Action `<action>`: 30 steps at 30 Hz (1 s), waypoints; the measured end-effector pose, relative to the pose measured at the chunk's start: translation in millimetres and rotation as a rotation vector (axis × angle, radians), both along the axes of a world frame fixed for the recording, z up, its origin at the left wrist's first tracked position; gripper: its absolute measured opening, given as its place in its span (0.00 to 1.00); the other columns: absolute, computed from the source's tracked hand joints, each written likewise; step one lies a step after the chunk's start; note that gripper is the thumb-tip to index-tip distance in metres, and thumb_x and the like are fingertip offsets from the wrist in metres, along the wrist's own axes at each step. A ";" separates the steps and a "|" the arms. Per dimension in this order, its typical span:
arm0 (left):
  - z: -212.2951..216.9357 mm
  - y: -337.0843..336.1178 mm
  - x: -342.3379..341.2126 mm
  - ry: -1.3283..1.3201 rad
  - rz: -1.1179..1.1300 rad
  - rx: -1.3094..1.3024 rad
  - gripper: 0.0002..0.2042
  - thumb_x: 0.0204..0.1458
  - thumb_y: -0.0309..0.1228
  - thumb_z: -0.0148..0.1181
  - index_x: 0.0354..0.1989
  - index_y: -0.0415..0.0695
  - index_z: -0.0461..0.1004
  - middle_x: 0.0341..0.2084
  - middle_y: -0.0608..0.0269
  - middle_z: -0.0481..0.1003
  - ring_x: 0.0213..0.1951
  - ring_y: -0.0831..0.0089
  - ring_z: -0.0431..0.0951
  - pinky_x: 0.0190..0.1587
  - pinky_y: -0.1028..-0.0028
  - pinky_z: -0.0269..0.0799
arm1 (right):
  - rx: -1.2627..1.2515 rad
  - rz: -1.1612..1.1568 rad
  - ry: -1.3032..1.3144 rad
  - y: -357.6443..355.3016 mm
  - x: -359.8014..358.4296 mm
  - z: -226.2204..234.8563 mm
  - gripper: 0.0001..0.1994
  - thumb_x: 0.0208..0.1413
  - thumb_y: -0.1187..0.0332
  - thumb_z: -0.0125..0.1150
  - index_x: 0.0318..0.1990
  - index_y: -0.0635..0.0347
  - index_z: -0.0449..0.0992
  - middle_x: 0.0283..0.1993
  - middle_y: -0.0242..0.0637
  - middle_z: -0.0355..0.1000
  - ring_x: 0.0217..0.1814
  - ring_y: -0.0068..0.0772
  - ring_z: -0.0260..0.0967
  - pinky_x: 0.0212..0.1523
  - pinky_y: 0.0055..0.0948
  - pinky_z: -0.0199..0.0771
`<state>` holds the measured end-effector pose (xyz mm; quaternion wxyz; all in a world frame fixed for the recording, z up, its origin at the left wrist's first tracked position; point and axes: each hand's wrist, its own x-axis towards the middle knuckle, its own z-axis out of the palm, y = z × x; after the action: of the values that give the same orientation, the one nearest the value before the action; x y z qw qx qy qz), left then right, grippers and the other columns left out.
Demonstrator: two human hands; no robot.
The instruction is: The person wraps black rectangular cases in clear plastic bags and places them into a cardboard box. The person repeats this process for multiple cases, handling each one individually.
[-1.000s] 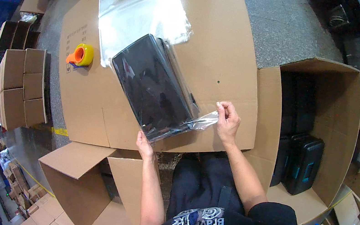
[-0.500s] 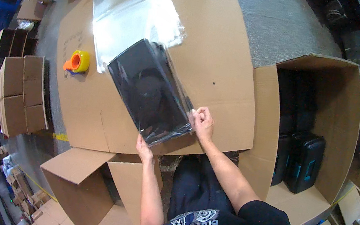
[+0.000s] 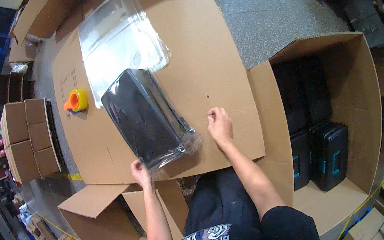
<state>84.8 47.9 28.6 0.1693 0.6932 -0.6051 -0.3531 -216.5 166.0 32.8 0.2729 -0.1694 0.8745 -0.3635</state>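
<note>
A black hard case sealed inside a clear plastic bag (image 3: 145, 118) lies slantwise on the cardboard-covered table (image 3: 211, 54). My left hand (image 3: 139, 171) pinches the bag's near corner at the table's front edge. My right hand (image 3: 220, 124) rests on the bare cardboard just right of the bag's crumpled end, fingers loosely spread, holding nothing and not touching the bag.
A pile of empty clear bags (image 3: 114, 43) lies beyond the case. An orange and yellow tape dispenser (image 3: 76, 101) sits at its left. A large open carton (image 3: 353, 93) on the right holds black cases (image 3: 328, 149). Small closed cartons (image 3: 27, 141) stand left; an open carton (image 3: 100, 210) stands below.
My right hand held the bag's loose end stretched out, pushed it in against the case, then let go. The loose end now lies bunched against the case. My left hand stayed at the corner.
</note>
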 end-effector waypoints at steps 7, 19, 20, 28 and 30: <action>55.7 28.2 -72.2 0.326 -0.027 -0.043 0.26 0.57 0.43 0.55 0.58 0.36 0.63 0.54 0.52 0.66 0.56 0.65 0.65 0.59 0.68 0.57 | -0.316 0.267 -0.061 1.7 82.8 32.0 0.35 0.61 0.49 0.45 0.66 0.66 0.49 0.68 0.52 0.51 0.71 0.51 0.47 0.65 0.47 0.49; 57.3 -28.0 -41.9 0.530 0.028 0.144 0.38 0.58 0.51 0.47 0.66 0.37 0.39 0.60 0.44 0.53 0.62 0.58 0.54 0.62 0.64 0.53 | 0.291 0.831 0.305 20.4 -31.7 -13.1 0.25 0.58 0.56 0.43 0.63 0.49 0.61 0.67 0.40 0.57 0.69 0.39 0.51 0.67 0.56 0.36; 63.9 -45.6 -53.4 0.512 0.081 0.055 0.36 0.58 0.51 0.46 0.65 0.35 0.45 0.56 0.44 0.57 0.59 0.57 0.58 0.60 0.64 0.56 | -0.067 0.564 -0.110 -8.6 -39.8 -19.1 0.26 0.59 0.55 0.41 0.63 0.54 0.59 0.66 0.41 0.58 0.68 0.40 0.53 0.67 0.52 0.39; 101.1 8.8 -63.4 0.073 -0.065 -0.228 0.34 0.59 0.56 0.36 0.63 0.37 0.53 0.61 0.47 0.59 0.56 0.41 0.65 0.57 0.52 0.64 | -0.519 0.499 -1.294 -50.8 60.5 7.2 0.30 0.61 0.47 0.41 0.64 0.56 0.57 0.63 0.42 0.59 0.61 0.46 0.60 0.61 0.49 0.61; 131.1 41.3 -11.5 -0.090 -0.345 -0.455 0.33 0.59 0.56 0.34 0.63 0.40 0.55 0.63 0.54 0.58 0.59 0.43 0.62 0.59 0.55 0.65 | -0.502 0.588 -1.120 -8.6 99.9 24.3 0.34 0.60 0.46 0.42 0.69 0.48 0.46 0.72 0.35 0.44 0.72 0.43 0.43 0.70 0.49 0.42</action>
<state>73.3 89.1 159.7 0.2310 0.5392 -0.7845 -0.2010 -116.6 157.4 57.0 0.7245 -0.2445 0.4080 -0.4990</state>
